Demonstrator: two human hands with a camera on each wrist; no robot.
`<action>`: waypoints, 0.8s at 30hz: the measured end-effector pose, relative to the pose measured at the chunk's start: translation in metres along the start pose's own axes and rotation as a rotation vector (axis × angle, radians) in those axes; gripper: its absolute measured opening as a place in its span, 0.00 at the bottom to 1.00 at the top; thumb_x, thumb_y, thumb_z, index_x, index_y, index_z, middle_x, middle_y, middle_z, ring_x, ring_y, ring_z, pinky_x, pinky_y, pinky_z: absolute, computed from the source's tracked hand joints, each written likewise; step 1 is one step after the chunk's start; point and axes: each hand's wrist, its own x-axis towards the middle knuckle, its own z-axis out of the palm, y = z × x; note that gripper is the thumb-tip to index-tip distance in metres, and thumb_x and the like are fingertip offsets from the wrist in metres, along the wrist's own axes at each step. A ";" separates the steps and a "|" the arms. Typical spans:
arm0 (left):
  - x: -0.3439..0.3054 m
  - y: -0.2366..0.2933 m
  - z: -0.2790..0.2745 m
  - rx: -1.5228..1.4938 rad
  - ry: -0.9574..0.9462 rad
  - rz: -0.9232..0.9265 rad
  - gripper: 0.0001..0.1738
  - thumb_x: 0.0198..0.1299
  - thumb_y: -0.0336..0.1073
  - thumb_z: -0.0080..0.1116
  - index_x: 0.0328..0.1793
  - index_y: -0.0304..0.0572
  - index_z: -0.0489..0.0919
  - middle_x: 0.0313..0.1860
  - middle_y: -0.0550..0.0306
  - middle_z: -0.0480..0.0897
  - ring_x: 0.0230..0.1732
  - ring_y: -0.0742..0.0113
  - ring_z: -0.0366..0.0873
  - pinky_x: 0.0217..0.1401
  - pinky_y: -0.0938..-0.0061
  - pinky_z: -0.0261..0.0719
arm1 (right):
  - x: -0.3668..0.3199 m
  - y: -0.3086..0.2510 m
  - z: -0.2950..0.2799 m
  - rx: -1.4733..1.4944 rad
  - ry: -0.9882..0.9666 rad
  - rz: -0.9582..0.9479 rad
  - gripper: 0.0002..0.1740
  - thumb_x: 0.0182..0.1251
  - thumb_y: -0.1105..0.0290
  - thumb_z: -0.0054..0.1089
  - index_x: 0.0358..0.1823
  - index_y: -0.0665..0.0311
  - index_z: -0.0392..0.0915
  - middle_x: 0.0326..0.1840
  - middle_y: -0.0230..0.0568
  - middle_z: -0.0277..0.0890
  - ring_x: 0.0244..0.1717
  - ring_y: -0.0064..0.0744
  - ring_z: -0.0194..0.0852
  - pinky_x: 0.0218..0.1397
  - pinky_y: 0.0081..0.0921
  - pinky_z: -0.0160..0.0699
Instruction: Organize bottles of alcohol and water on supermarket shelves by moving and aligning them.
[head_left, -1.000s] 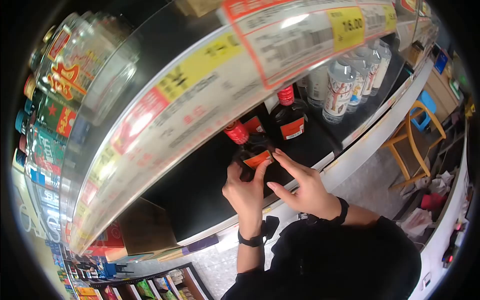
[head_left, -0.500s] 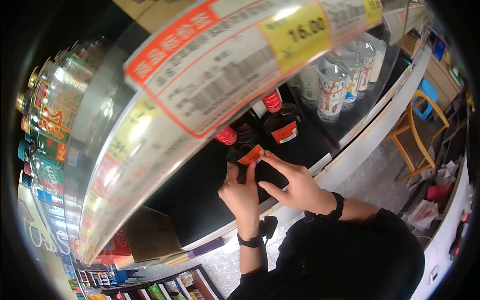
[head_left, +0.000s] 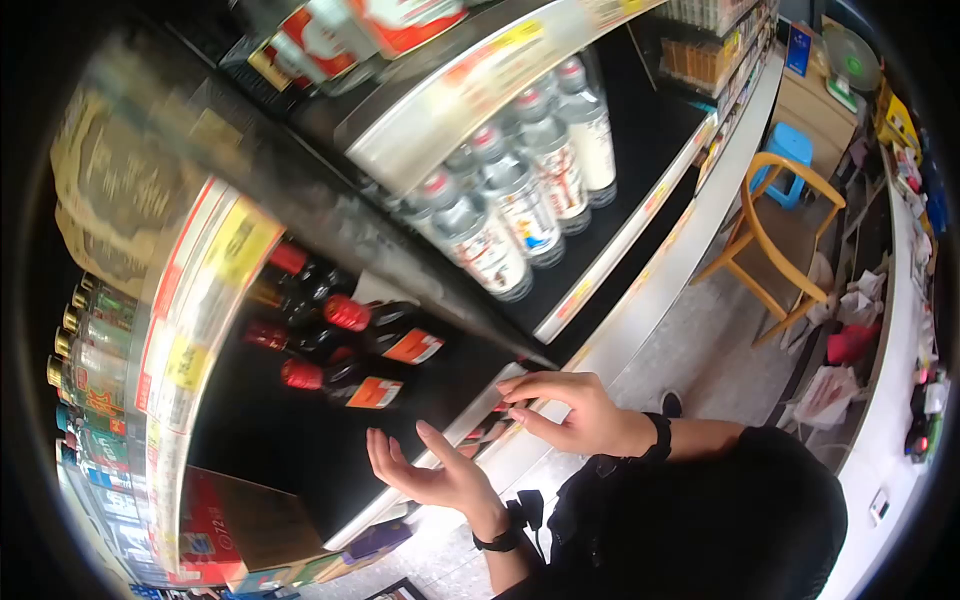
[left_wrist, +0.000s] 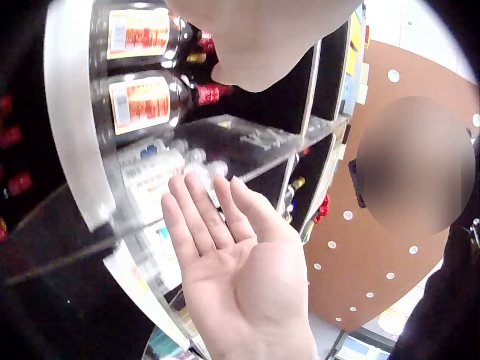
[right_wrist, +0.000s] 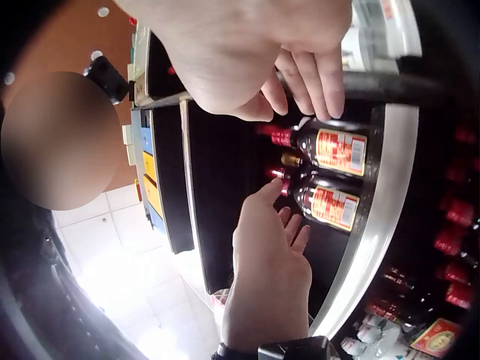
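Dark bottles with red caps and orange labels stand on a black shelf; the nearest bottle [head_left: 375,392] is beside another [head_left: 412,347]. My left hand [head_left: 435,482], palm up with fingers spread, is in front of them and holds nothing. To its right, my right hand [head_left: 575,415] is raised near the shelf edge, fingers extended and empty. The left wrist view shows the right hand's open palm [left_wrist: 244,277] below the left hand [left_wrist: 259,41]. In the right wrist view, the left hand [right_wrist: 270,262] overlaps a bottle cap, contact unclear, under the right hand [right_wrist: 247,60].
Clear bottles [head_left: 485,250] stand behind a dark divider [head_left: 400,235]. A red and brown carton [head_left: 245,525] sits at lower left. Price strips [head_left: 190,360] line the shelf above. A wooden chair [head_left: 770,240] and blue stool [head_left: 785,165] stand at right. Another person is visible in both wrist views.
Both hands have come away from the bottle that they held and touched, and moved apart toward the shelf's front edge. The bottle now stands beside the others. The head view has shifted, showing more clear bottles.
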 end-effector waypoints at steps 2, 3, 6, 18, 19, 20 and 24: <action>-0.031 0.042 0.026 -0.185 -0.020 -0.027 0.17 0.65 0.26 0.60 0.59 0.32 0.74 0.62 0.40 0.73 0.63 0.48 0.73 0.64 0.57 0.70 | -0.008 0.003 -0.042 -0.033 0.051 -0.012 0.10 0.63 0.76 0.69 0.45 0.70 0.84 0.47 0.48 0.87 0.44 0.38 0.89 0.46 0.28 0.86; -0.047 0.047 0.036 -0.171 -0.048 0.040 0.16 0.64 0.26 0.60 0.57 0.32 0.75 0.60 0.40 0.74 0.61 0.48 0.74 0.63 0.58 0.70 | -0.012 0.005 -0.065 -0.024 0.047 -0.031 0.10 0.63 0.76 0.69 0.45 0.70 0.84 0.47 0.48 0.87 0.44 0.38 0.89 0.46 0.28 0.86; -0.089 0.088 0.073 -0.169 -0.275 0.095 0.11 0.66 0.27 0.61 0.52 0.31 0.76 0.59 0.43 0.74 0.60 0.54 0.74 0.64 0.64 0.70 | -0.023 0.011 -0.136 -0.046 0.139 0.078 0.09 0.64 0.77 0.68 0.45 0.70 0.84 0.43 0.47 0.87 0.43 0.34 0.89 0.45 0.26 0.85; -0.156 0.202 0.199 -0.406 -0.807 -0.024 0.09 0.61 0.32 0.69 0.44 0.37 0.84 0.45 0.49 0.85 0.45 0.57 0.83 0.48 0.69 0.80 | -0.034 0.038 -0.301 -0.060 0.400 0.311 0.09 0.68 0.79 0.63 0.49 0.73 0.81 0.42 0.46 0.87 0.43 0.29 0.88 0.50 0.23 0.83; -0.158 0.201 0.207 -0.409 -0.841 -0.040 0.09 0.60 0.33 0.70 0.44 0.37 0.84 0.45 0.49 0.85 0.45 0.58 0.84 0.46 0.70 0.80 | -0.025 0.039 -0.308 -0.064 0.386 0.303 0.09 0.68 0.79 0.63 0.49 0.73 0.81 0.42 0.46 0.87 0.43 0.29 0.88 0.50 0.23 0.83; -0.159 0.199 0.217 -0.417 -0.823 -0.025 0.09 0.60 0.31 0.70 0.45 0.38 0.84 0.45 0.49 0.86 0.44 0.58 0.84 0.45 0.70 0.81 | -0.013 0.036 -0.317 0.114 0.359 0.295 0.13 0.68 0.81 0.61 0.53 0.73 0.78 0.45 0.47 0.86 0.46 0.30 0.87 0.53 0.25 0.83; -0.146 0.202 0.245 -0.430 -0.804 -0.055 0.09 0.59 0.29 0.70 0.45 0.38 0.84 0.44 0.49 0.86 0.43 0.58 0.84 0.44 0.70 0.81 | 0.067 0.023 -0.347 0.179 0.169 0.073 0.21 0.68 0.87 0.55 0.62 0.74 0.70 0.54 0.50 0.82 0.53 0.35 0.84 0.60 0.28 0.81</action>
